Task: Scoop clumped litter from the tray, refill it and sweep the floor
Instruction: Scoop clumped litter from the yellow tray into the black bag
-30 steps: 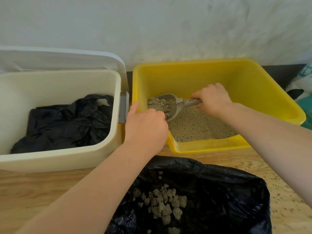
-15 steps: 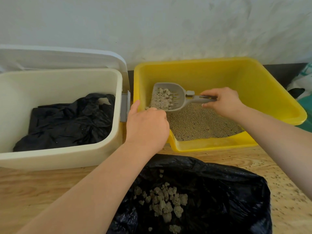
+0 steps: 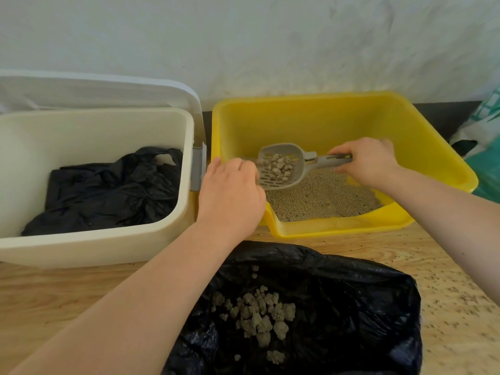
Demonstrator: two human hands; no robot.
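Observation:
A yellow litter tray point(image 3: 351, 115) stands against the wall with grey litter point(image 3: 324, 198) in its bottom. My right hand point(image 3: 370, 161) grips the handle of a grey slotted scoop point(image 3: 281, 169), held level above the litter with several clumps lying in it. My left hand point(image 3: 230, 193) grips the tray's front left corner, fingers curled over the rim. In front of the tray lies an open black rubbish bag point(image 3: 351, 307) holding a pile of clumps point(image 3: 259, 315).
A cream bin point(image 3: 94, 239) with an open white lid stands left of the tray, a crumpled black bag point(image 3: 108, 193) inside it. The wooden floor point(image 3: 460, 307) at right is strewn with litter grains. A green-and-white bag point(image 3: 484, 147) lies at the far right.
My right hand has lifted the scoop out of the litter and levelled it; loose grains have sifted out and clumps stay in it. My left hand has stayed on the tray corner.

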